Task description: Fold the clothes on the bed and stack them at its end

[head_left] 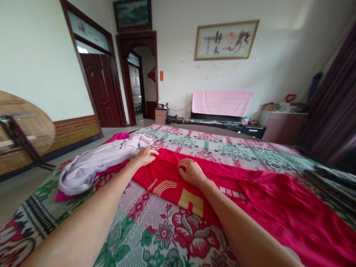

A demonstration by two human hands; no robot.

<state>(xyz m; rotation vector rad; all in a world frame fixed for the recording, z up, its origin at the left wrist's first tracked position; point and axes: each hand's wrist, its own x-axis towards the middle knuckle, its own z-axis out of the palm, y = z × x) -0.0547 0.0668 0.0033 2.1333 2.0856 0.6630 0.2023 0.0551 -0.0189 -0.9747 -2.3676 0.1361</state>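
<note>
Both arms reach forward. Left hand (147, 156) at far-left corner of red cloth (167, 168), fingertips touching; cannot tell if pinching. Right hand (191, 171) atop cloth, fingers curled, grip unclear. Cloth stretches rightward across patterned cover (155, 218).

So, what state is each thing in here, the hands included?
Red cloth: laid out long, rumpled toward the right.
Left hand: fingers bent, at the red cloth's far left corner.
Right hand: fingers curled, resting on the red cloth.
Pale cloth: loosely bunched.
Bright pink cloth: partly covered by the pale one.
Patterned cover: spread out.
Round tabletop: tipped upright on edge.
Pink towel: draped.
Dark red door: apparently ajar.
Curtain: hanging in folds.
</note>
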